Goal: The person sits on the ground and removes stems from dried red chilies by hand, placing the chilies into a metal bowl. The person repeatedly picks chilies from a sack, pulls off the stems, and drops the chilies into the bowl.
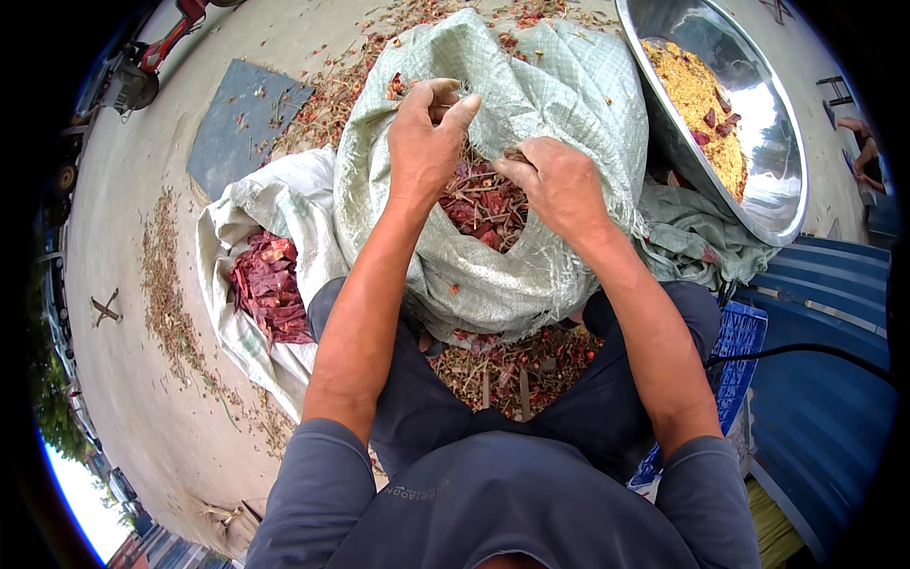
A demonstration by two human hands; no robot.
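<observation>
In front of me a large pale green woven plastic sack (583, 92) lies with its mouth rolled open. Inside are dark red dried chili pods and stems (490, 206). My left hand (430, 139) is above the left side of the mouth, fingers curled and the thumb raised; its grasp is partly hidden. At the mouth's right side, my right hand (558, 181) pinches a small brown dried piece (513, 153) between thumb and fingers. By my left knee, a smaller white woven sack (227, 206) holds flattened red dried chili skins (269, 288).
A big metal basin (771, 163) of yellow seeds (686, 107) leans at the right. Below it are a blue plastic crate (743, 355) and a blue corrugated metal sheet (817, 341). A grey board (242, 124) and scattered pepper scraps (167, 284) lie on the concrete. Another person (864, 153) is far right.
</observation>
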